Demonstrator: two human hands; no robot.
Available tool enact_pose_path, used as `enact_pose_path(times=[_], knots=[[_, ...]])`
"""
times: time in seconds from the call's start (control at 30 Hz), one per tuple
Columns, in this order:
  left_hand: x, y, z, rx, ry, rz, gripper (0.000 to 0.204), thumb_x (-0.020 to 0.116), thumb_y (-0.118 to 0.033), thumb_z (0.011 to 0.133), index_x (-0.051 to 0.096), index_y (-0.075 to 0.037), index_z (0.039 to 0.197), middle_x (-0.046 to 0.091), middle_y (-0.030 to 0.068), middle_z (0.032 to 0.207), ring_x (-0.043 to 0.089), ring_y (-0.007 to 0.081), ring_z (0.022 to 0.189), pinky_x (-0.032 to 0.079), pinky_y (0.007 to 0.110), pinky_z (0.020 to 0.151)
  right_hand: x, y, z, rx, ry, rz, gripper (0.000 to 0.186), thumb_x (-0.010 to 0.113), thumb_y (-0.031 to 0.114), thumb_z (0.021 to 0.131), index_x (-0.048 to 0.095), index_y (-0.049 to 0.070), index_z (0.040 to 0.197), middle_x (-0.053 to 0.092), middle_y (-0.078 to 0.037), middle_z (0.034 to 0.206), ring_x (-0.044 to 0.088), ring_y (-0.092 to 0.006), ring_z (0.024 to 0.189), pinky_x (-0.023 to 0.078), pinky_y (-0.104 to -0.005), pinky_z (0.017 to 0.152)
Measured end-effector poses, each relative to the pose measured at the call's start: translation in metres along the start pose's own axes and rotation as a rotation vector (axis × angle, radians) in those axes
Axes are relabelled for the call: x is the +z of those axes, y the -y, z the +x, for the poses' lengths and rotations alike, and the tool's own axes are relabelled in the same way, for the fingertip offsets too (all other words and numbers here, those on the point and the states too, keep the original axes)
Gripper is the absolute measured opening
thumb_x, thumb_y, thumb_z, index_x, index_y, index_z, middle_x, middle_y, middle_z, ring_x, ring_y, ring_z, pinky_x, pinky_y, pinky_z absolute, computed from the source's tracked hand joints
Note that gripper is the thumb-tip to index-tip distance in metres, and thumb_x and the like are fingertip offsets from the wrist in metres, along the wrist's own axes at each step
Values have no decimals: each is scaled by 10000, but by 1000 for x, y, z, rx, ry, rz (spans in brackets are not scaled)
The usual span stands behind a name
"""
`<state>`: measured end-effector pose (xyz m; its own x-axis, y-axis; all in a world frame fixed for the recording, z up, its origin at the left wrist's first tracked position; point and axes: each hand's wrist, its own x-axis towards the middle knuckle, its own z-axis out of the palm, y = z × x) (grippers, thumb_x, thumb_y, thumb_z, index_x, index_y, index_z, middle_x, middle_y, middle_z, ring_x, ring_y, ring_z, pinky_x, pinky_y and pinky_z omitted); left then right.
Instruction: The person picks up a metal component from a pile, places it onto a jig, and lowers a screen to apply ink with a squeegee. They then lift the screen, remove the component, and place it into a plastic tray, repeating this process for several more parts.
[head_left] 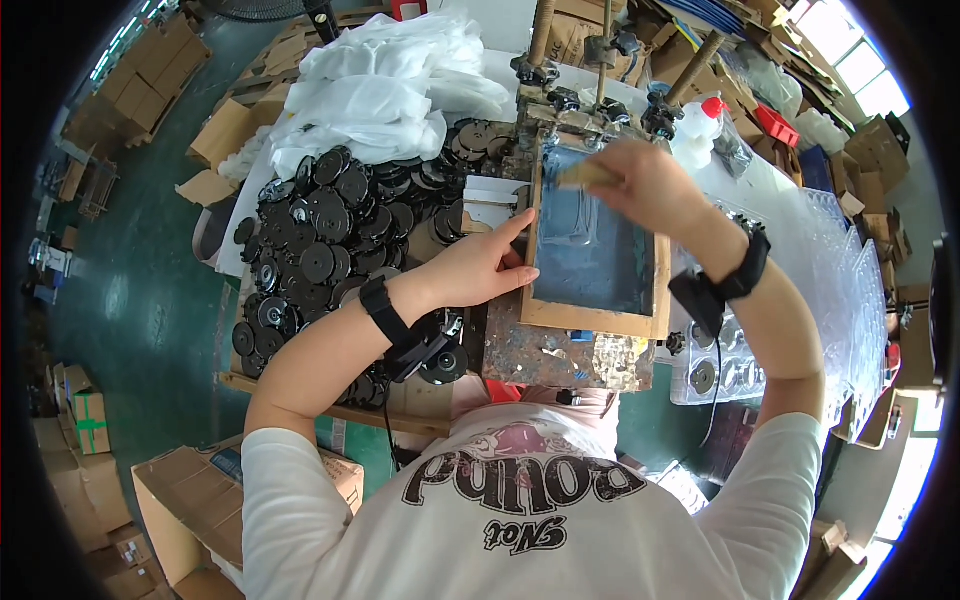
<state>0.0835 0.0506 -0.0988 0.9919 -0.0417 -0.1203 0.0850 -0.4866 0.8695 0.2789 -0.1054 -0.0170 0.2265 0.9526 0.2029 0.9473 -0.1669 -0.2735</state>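
Note:
A wooden-framed printing screen (590, 317) with blue-grey mesh (596, 270) lies in front of me on a paint-stained stand (540, 360). My right hand (655, 192) is closed on a squeegee (588, 176) with a wooden-coloured handle, over the far part of the mesh; hand and tool are slightly blurred. At the screen's left edge is my left hand (478, 268), its index finger and thumb stretched apart and touching the wood. Its other fingers are mostly hidden. Just past that hand, a small white plate (490, 203) shows beside the screen.
Many black round discs (325, 225) are heaped to the left. White plastic bags (385, 85) lie behind them. Clamps and rods (600, 75) stand at the screen's far end. To the right are a red-capped white bottle (697, 130) and clear plastic trays (830, 290).

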Motion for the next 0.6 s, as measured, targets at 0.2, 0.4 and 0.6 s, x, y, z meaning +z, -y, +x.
enact_pose_path(times=[0.2,0.4,0.6], knots=[[-30,-39,-2,183,-23,-108,634,534,-252,928,189,-98,1437,651,92,919,616,167,787,496,300,717,-51,-92,-2,334,-125,127,335,650,126,825,574,49,1142,611,-53,889,601,-115,862,491,-252,736],[-47,-69,5,571,-202,-280,507,502,-250,947,310,-117,1398,625,46,1003,590,137,842,492,289,740,-70,-144,-80,594,3,239,305,587,130,878,548,7,1153,613,-56,1028,595,-135,885,493,-253,775],[-52,-40,-8,371,-190,-129,344,528,-238,929,485,-72,1228,637,51,937,598,155,804,490,283,738,16,-103,-81,214,163,188,417,664,284,810,564,65,1150,613,-81,1059,585,-190,950,469,-324,845]])
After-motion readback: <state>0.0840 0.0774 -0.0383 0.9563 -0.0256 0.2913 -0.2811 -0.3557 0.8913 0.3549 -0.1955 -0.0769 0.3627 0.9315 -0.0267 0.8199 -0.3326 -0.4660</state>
